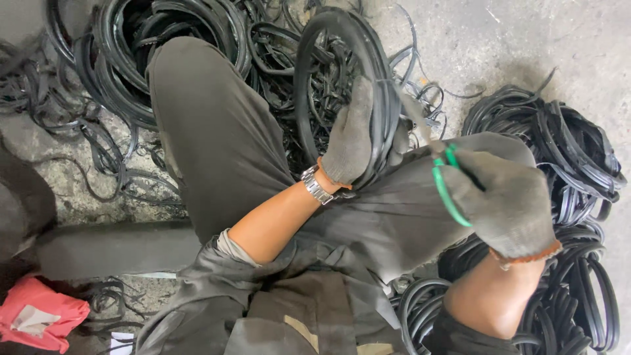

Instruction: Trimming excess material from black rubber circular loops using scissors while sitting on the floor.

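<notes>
A: Nearest the camera, what does the right grip (509, 204) hold?

B: It is closed round the green handles of a cutter (447, 181), whose blurred blades point up and left toward the ring (342, 92). Held that way, the blades meet the rubber just above the grip.

A: And the left grip (348, 141)?

B: It is gloved too, left of the right one and a little farther off, clamped on the ring's lower edge. It stands the ring upright against the knee, probably to steady it for the blades.

A: Beyond both grips?

B: A pile (164, 59) of black loops lies on the floor above the left grip; a heap (578, 197) sits just right of the right grip, likely kept within reach.
</notes>
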